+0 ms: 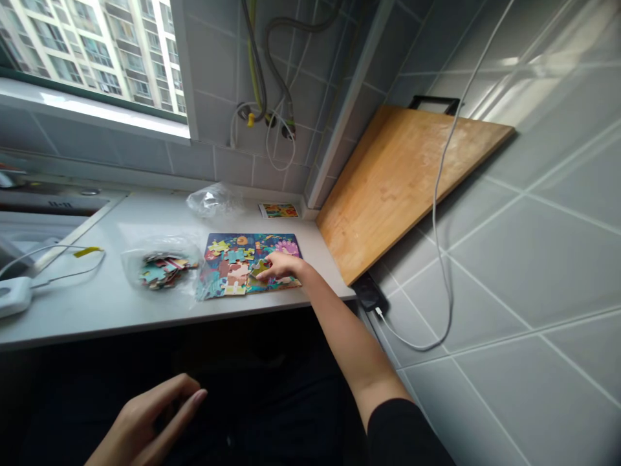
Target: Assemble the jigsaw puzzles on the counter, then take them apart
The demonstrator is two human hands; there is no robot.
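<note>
My right hand [282, 266] reaches over a colourful jigsaw puzzle board [266, 239] on the counter. Its thumb and fingers pinch an olive-green puzzle piece [259, 269] at the board's lower middle; whether the piece lies flat there I cannot tell. Several pink, yellow and blue pieces lie on the left half of the board. My left hand [158, 417] hangs below the counter's front edge, fingers curled towards the thumb, with nothing visible in it. Left of the board, a clear plastic bag [133, 255] holds a heap of loose puzzle pieces [163, 270].
Behind the board are a crumpled clear bag [213, 200] and a small picture card [279, 210]. A wooden board [402, 175] leans on the right wall, with a white cable [439, 188] hanging before it. A sink [53, 204] and white power strip [15, 295] are at left.
</note>
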